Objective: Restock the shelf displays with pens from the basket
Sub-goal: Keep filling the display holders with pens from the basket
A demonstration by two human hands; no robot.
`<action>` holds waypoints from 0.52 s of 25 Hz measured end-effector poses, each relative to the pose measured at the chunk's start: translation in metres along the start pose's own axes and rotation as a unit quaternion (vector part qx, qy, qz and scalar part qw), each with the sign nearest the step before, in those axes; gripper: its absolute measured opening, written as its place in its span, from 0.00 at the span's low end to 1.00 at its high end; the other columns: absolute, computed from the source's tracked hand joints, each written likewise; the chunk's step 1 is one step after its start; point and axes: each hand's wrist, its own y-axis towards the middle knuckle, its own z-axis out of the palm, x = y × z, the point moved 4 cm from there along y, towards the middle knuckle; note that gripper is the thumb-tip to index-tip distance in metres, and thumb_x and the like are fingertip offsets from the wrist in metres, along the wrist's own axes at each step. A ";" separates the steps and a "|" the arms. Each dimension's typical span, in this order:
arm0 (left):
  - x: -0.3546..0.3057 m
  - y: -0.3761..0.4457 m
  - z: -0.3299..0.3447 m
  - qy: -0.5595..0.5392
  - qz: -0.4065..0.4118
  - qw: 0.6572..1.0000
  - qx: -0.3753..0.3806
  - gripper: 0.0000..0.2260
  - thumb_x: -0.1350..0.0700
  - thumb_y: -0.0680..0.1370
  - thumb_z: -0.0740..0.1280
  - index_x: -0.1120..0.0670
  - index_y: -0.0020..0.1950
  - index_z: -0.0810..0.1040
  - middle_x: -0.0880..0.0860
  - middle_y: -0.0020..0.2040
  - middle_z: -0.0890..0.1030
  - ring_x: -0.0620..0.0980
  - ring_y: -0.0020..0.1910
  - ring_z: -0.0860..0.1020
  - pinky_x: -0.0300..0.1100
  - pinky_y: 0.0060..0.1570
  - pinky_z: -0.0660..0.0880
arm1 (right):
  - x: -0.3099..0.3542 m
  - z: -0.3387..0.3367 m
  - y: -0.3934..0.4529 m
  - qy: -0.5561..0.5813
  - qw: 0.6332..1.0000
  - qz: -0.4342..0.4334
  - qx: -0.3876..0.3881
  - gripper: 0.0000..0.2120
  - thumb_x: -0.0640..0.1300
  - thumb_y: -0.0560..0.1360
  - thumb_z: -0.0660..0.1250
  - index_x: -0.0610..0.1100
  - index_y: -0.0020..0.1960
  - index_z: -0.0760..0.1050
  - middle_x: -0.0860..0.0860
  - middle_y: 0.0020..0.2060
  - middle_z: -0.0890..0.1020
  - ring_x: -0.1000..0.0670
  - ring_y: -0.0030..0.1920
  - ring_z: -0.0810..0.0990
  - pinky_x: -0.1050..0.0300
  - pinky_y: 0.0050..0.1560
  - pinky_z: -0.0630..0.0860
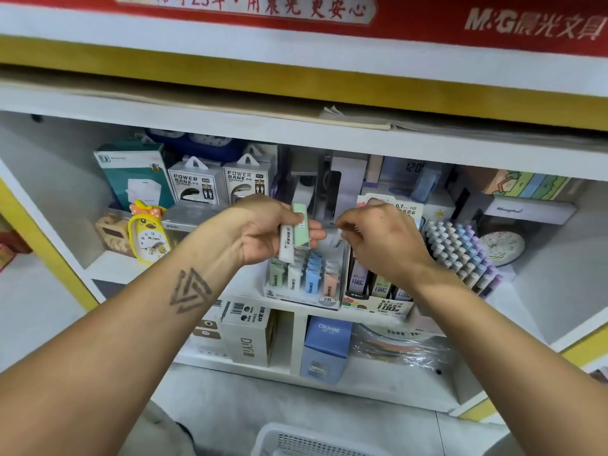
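Note:
My left hand (263, 230) grips two slim refill cases, a green one (301, 225) and a white one (287, 241), above a clear display box (304, 281) of pastel cases in green, white, blue and pink rows. My right hand (383, 240) hovers just right of them with fingers curled and pinched together; I cannot make out whether it holds anything. A white basket (289, 442) shows at the bottom edge, its contents hidden.
A lead-refill display (378, 291) stands under my right wrist, and a rack of pastel pen caps (460, 248) sits further right. Power bank boxes (195, 184), a yellow duck clock (149, 232) and a round clock (501, 246) line the shelf. Boxes fill the lower cubbies.

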 end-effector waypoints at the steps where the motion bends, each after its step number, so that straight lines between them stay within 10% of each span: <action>1: 0.003 0.000 -0.001 -0.001 -0.002 1.000 -0.001 0.08 0.69 0.82 0.55 0.67 0.49 0.73 0.65 0.51 0.82 0.63 0.59 0.79 0.55 0.60 0.75 | -0.001 0.001 0.001 -0.006 1.000 0.005 -0.001 0.08 0.40 0.76 0.67 0.50 0.51 0.83 0.52 0.43 0.84 0.47 0.46 0.79 0.58 0.43 0.68; 13: 0.010 0.001 -0.003 0.035 0.021 0.999 -0.008 0.14 0.70 0.82 0.56 0.71 0.67 0.69 0.69 0.52 0.81 0.61 0.49 0.83 0.51 0.44 0.82 | 0.017 0.038 -0.006 -0.061 0.992 -0.036 0.101 0.07 0.37 0.75 0.67 0.46 0.48 0.81 0.47 0.41 0.84 0.43 0.43 0.81 0.53 0.45 0.70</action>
